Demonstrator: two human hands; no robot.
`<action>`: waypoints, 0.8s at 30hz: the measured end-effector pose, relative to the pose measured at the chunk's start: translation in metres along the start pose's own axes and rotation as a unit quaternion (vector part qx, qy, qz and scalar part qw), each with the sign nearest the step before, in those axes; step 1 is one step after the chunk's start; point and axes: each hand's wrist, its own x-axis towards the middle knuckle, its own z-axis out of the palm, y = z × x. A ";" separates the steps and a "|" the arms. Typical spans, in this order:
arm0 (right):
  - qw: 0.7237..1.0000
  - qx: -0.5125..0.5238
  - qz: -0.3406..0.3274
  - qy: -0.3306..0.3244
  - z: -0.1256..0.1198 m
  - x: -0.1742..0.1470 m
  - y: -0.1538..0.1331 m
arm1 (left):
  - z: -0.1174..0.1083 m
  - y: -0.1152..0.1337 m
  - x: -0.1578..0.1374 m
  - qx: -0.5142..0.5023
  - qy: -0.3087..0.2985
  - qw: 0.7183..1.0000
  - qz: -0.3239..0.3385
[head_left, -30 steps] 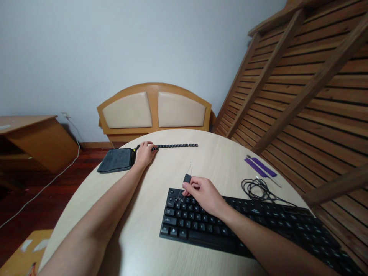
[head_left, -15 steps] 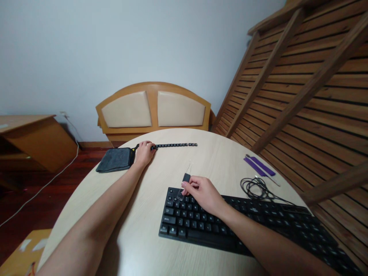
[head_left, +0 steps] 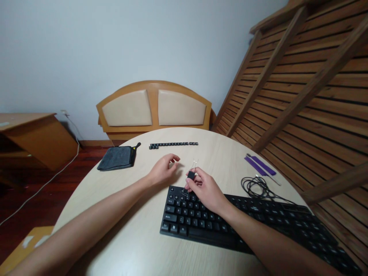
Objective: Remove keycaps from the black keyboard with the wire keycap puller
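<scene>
Fingers (head_left: 192,185) of the right hand (head_left: 209,193) pinch a black wire-handled clip (head_left: 191,175) over the back-left part of the keyboard (head_left: 211,234); the left hand (head_left: 163,170), empty, curls loosely just beyond it.

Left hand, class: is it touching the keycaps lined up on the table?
No, the left hand is apart from the keycaps, with tabletop visible between them.
</scene>
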 end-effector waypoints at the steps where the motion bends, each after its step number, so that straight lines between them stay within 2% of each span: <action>1: 1.000 0.000 -0.004 0.000 0.000 0.000 0.000 | 0.002 0.010 -0.009 -0.043 -0.024 0.999 -0.010; 4: 1.000 0.001 -0.012 -0.004 -0.001 -0.001 -0.002 | 0.004 0.035 -0.036 -0.158 -0.069 0.984 -0.037; 6: 1.000 -0.002 -0.017 -0.007 -0.001 -0.001 -0.003 | 0.003 0.047 -0.049 -0.179 -0.091 0.979 -0.044; 14: 0.998 -0.043 -0.014 -0.034 -0.007 -0.006 -0.010 | -0.012 0.060 -0.065 -0.085 -0.199 0.975 0.056; 19: 0.989 -0.123 -0.019 -0.076 -0.016 -0.013 -0.027 | -0.016 0.058 -0.068 -0.070 -0.219 0.972 0.050; 24: 0.985 -0.140 -0.016 -0.102 -0.022 -0.024 -0.037 | -0.017 0.060 -0.066 -0.073 -0.225 0.971 0.043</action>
